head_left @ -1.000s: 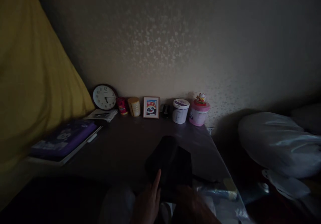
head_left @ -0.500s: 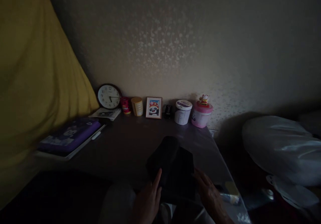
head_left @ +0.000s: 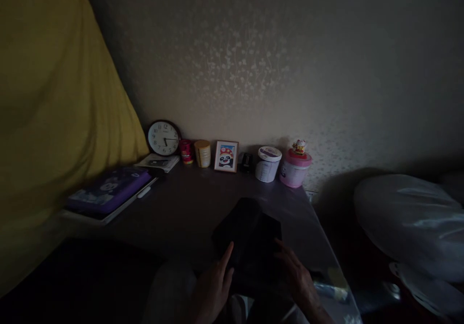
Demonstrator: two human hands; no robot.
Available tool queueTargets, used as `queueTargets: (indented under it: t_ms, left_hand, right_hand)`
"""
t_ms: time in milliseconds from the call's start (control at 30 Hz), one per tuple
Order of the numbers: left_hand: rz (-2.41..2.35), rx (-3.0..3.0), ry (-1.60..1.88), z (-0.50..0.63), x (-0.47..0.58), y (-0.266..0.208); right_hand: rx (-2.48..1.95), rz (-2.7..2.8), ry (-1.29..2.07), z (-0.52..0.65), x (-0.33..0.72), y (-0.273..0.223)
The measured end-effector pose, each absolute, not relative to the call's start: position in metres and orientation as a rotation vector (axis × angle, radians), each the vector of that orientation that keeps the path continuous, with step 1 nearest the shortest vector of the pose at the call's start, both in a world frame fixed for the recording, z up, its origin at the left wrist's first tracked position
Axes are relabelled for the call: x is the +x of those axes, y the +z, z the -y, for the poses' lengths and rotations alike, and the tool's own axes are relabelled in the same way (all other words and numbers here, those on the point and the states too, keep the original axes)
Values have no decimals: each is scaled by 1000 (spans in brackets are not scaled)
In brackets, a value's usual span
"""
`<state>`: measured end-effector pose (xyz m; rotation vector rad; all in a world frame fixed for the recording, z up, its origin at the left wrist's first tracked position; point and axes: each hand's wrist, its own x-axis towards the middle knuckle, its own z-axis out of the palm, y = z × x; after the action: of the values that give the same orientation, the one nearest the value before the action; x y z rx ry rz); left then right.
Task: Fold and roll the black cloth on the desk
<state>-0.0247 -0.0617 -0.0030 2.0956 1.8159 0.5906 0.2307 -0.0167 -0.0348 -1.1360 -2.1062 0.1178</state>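
Observation:
A dark black folded piece, apparently cloth (head_left: 246,234), lies at the front of the table, with a raised rounded fold on its left part and an angular flap on the right. Its details are lost in the dim light. My left hand (head_left: 213,280) rests on its near left side, index finger stretched out over it and thumb apart. At the right edge, my right hand (head_left: 297,275) has its bent fingers closed over the black cloth; the thumb is hidden.
Along the back of the dark table (head_left: 195,203) stand a clock (head_left: 164,138), a red can (head_left: 186,152), a yellow container (head_left: 202,154), a panda picture (head_left: 226,156) and two tubs (head_left: 268,164). A purple case (head_left: 108,188) lies left, near a yellow curtain (head_left: 68,96).
My right hand's fingers have come up and inward over the right edge of the black cloth. My left hand stays nearly where it was. The view has shifted slightly.

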Motion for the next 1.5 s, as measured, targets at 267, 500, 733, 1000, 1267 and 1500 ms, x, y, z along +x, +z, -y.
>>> queueTargets:
  t_ms: [267,500,733,1000,1267,1500]
  left_hand:
    - [-1772,2024,630,62,-27,3]
    - [-1668,2002,707,58,-30,-2]
    - [-1671,2062,712,54,-33,-13]
    - [-1733,2159,736,50,-38,-36]
    - [-1718,1902,795,57,-30,-14]
    - [-1761,2063,555,60,-28,7]
  right_hand:
    - [-1075,2068,172,10,226,-20]
    - [-999,2073,112,-14,187,17]
    - [-870,2177,4,-47,130,35]
    - [-874,2388,-93,-65,96,33]
    - [-864,2526,-126,-69,92,38]
    - [-850,2618,-168,-73,86,40]
